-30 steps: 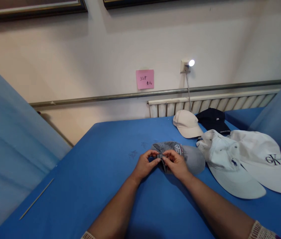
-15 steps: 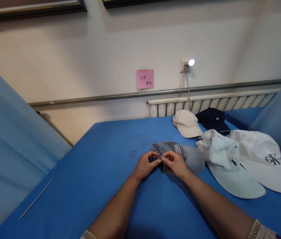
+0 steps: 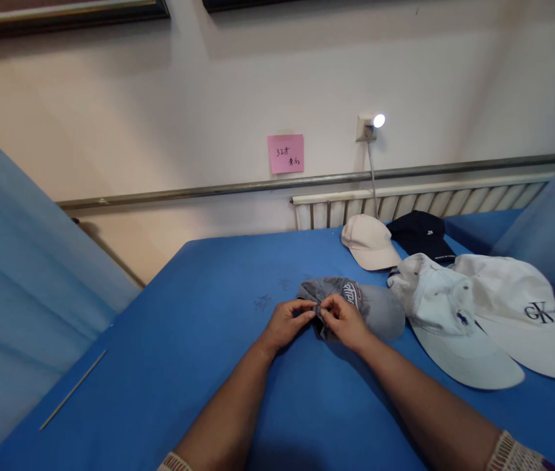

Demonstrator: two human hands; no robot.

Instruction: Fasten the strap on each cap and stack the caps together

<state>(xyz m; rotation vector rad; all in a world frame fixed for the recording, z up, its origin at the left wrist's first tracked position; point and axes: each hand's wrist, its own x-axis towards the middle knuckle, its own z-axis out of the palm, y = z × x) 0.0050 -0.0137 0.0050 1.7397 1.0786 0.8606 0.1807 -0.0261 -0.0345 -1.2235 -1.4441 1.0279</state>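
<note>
A grey baseball cap (image 3: 380, 311) with white lettering lies on the blue-covered surface, its brim to the right. Both hands pinch its back part close together. My left hand (image 3: 287, 320) is closed, thumb and forefinger gripping the fabric or strap at the cap's rear edge. Just beside it, my right hand (image 3: 346, 319) is closed in a similar pinch on the same part and covers some of the crown. The exact piece between the fingertips is too small to make out.
To the right lie a pale cap with a small dark emblem (image 3: 454, 327), a white cap (image 3: 518, 301), a beige cap (image 3: 368, 241) and a black cap (image 3: 419, 234). A thin stick (image 3: 72, 391) lies at the left edge. A radiator (image 3: 419, 201) and rail (image 3: 199, 193) run along the wall.
Both hands keep pinching the cap's back, with only slight finger movement. The cap stays in place and the other caps have not moved.
</note>
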